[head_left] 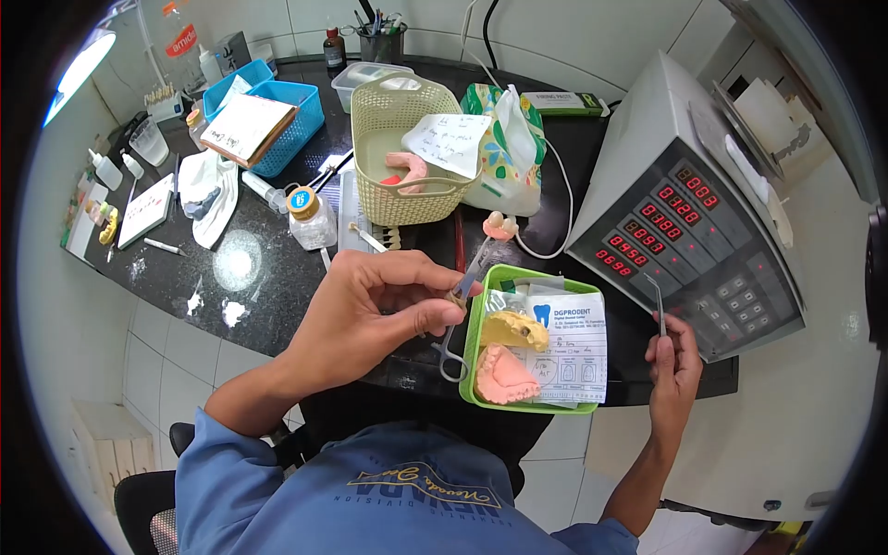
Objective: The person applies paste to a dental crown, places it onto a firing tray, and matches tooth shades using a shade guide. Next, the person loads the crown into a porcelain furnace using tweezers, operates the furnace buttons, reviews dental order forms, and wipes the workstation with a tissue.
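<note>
Beyond the green tray, our left hand pinches a metal clamp, whose tip bears the toothed piece. Our right hand curls round a slim metal tool (well apart). Should the clamp's grip slacken or twist, the piece could drop onto the countertop and chip.

Before me, dental casts are lying in a tray, a basket standing behind it to the left.
</note>
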A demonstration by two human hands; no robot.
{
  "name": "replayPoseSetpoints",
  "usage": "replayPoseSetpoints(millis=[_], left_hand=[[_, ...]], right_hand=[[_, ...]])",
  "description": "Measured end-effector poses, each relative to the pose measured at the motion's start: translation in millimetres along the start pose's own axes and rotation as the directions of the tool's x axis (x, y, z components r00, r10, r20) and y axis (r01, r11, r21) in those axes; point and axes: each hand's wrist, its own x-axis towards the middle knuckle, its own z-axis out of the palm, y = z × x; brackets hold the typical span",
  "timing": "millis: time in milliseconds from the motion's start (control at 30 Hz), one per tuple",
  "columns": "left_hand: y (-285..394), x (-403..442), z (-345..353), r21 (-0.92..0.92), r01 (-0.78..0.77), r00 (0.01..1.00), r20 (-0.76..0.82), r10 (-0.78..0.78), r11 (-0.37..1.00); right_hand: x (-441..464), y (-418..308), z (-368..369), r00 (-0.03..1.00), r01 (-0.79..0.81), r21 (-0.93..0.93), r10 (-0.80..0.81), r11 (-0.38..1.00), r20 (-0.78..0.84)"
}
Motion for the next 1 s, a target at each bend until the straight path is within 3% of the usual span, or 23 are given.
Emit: replayPoseSetpoints(millis=[33,133,200,300,367,433,467,533,600,667,733,800,1000], left_hand=[[0,0,-1,-0.067,0.066,0.998,0.015,-0.065,0.996],[-3,-1,-1,-0.069,0.058,0.998,0.02,-0.057,0.996],[-4,-2,-1,-0.049,0.054,0.998,0.021,-0.053,0.997],[-5,-3,-1,-0.05,0.051,0.998,0.034,-0.05,0.997],[-3,-2,-5,-0.068,0.054,0.998,0.046,-0.051,0.996],[3,-2,-11,-0.133,0.261,0.956,0.175,-0.237,0.956],[1,-4,-12,-0.133,0.258,0.957,0.171,-0.234,0.957],[-8,-7,-13,-0.521,0.372,0.922,0.305,-0.239,0.769],[-8,-8,-11,-0.566,0.423,0.902,0.338,-0.268,0.708],[-10,-10,-8,-0.696,0.457,0.889,0.368,-0.271,0.554],[-10,-12,-6,-0.703,0.462,0.887,0.36,-0.29,0.54],[-17,-13,-8,-0.753,0.473,0.881,0.408,-0.239,0.458],[-21,-14,-5,-0.763,0.466,0.884,0.379,-0.273,0.448]], right_hand=[[1,-1,1,1.0,0.001,0.001,-0.001,1.0,0.002],[4,-2,5,0.997,-0.043,0.104,0.037,0.994,0.062],[5,-1,6,0.998,0.055,-0.013,-0.054,0.998,0.043],[7,8,6,0.992,0.099,0.011,-0.1,0.995,0.077],[10,2,5,0.991,0.055,-0.023,-0.052,0.998,0.12],[10,-2,4,0.986,0.008,-0.061,0.003,0.998,0.169],[12,-5,5,0.981,-0.034,-0.042,0.041,0.999,0.187],[17,-10,12,0.975,-0.07,-0.019,0.073,0.997,0.211],[19,-15,22,0.979,0.144,0.058,-0.151,0.988,0.137],[16,-15,26,0.981,0.158,-0.016,-0.155,0.987,0.119],[12,-17,29,0.981,0.172,-0.098,-0.162,0.98,0.107],[5,-20,29,0.983,0.021,-0.133,0.004,0.991,0.181],[-1,-15,33,0.963,-0.107,0.015,0.1,0.994,0.251]])
